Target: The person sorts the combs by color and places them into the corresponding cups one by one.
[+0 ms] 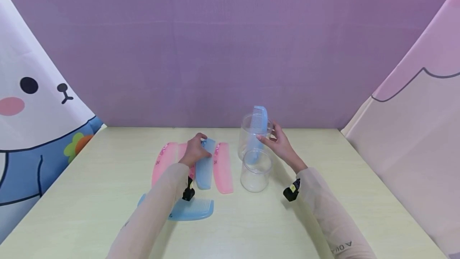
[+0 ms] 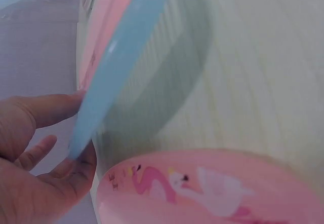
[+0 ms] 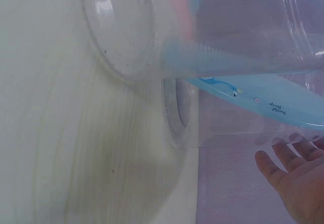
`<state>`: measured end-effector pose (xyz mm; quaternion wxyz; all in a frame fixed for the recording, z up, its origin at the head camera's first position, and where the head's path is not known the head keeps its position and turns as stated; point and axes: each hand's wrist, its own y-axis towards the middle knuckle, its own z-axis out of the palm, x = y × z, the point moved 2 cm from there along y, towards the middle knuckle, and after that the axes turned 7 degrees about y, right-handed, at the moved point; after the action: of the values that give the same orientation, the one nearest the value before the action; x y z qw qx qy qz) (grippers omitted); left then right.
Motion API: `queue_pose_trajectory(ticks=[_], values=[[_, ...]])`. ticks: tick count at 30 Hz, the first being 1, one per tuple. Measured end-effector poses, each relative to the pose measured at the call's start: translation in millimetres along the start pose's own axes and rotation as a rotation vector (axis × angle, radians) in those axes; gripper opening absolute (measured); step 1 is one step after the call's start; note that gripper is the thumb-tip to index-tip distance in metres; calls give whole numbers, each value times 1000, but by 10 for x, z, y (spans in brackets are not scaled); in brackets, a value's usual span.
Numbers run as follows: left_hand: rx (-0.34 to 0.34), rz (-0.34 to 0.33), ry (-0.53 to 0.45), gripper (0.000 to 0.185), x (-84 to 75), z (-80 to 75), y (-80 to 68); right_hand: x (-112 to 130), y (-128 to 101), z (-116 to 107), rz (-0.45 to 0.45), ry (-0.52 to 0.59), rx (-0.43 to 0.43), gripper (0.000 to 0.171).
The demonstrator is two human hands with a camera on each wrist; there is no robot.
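Note:
My left hand (image 1: 199, 147) reaches over a row of combs lying on the table and pinches the far end of a blue comb (image 1: 205, 168). In the left wrist view the thumb and fingers of the left hand (image 2: 76, 133) hold the tilted blue comb (image 2: 126, 46) by its spine, above a pink flamingo comb (image 2: 202, 188). My right hand (image 1: 268, 137) is open beside the far clear jar (image 1: 248, 139). Another blue comb (image 1: 259, 121) stands upright in that jar. In the right wrist view the right hand (image 3: 286, 163) is spread, just off the jar wall (image 3: 243, 26).
A second, smaller clear jar (image 1: 256, 173) stands in front of the first. Pink combs (image 1: 163, 163) (image 1: 223, 168) lie on either side of the held comb, and a third blue comb (image 1: 193, 209) lies nearer me. Cloth panels wall in the pale table (image 1: 359, 195).

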<state>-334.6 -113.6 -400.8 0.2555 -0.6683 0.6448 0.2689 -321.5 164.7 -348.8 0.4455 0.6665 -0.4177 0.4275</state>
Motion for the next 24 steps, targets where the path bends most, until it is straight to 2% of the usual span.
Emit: queue_pose_trajectory(ticks=[15,24], values=[[-58,21,-150,50,-43,-173,24,29,-18,18,1,0,-3,74],[-42,9,-218,55,-153,-321,30,33,-12,23,-21,10,4,73]])
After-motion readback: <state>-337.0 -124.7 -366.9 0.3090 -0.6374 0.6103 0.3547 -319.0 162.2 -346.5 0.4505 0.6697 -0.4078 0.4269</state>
